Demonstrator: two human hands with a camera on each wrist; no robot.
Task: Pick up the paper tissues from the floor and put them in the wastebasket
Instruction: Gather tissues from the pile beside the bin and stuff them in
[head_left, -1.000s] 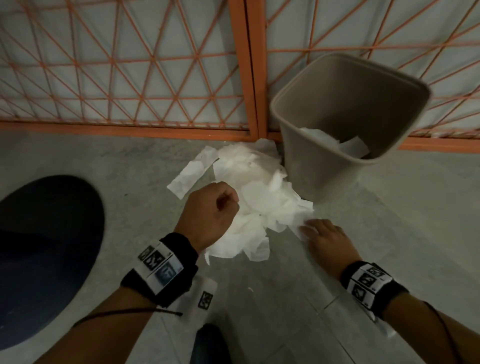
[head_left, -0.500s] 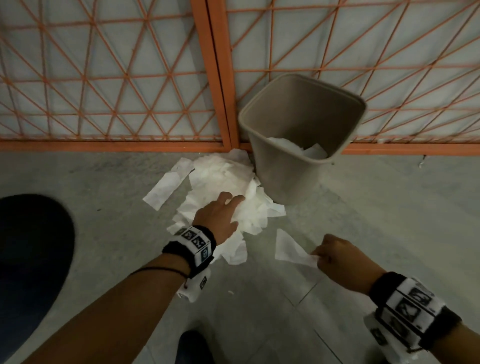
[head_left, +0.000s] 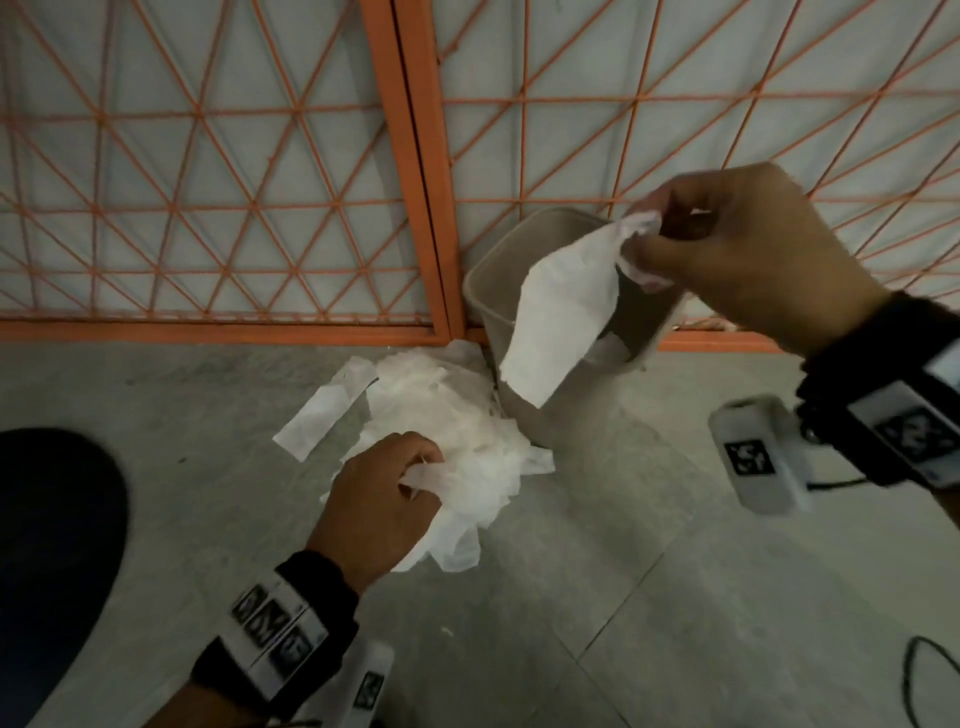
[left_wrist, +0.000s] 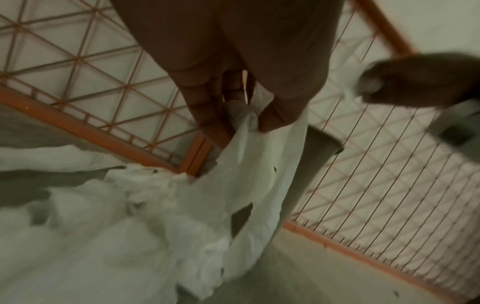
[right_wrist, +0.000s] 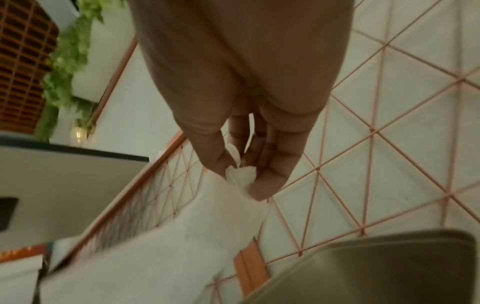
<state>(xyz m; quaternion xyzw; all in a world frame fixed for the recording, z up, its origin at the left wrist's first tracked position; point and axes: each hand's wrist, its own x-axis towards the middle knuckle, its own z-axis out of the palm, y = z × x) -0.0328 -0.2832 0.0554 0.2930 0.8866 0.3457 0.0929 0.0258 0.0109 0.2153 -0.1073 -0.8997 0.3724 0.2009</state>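
A heap of white paper tissues lies on the grey floor just left of the beige wastebasket. My left hand sits on the near side of the heap and pinches a tissue between thumb and fingers. My right hand is raised above the wastebasket and pinches one long tissue by its top end; the sheet hangs down in front of the basket's opening. In the right wrist view that tissue trails below the fingertips, with the wastebasket underneath. Some tissue lies inside the basket.
An orange lattice fence with an upright post stands right behind the basket. A flat tissue strip lies left of the heap. A dark rounded shape fills the near left. A black cable lies at bottom right.
My right hand has lifted its tissue from floor level up over the wastebasket. My left hand has closed its fingers on a tissue at the near edge of the heap.
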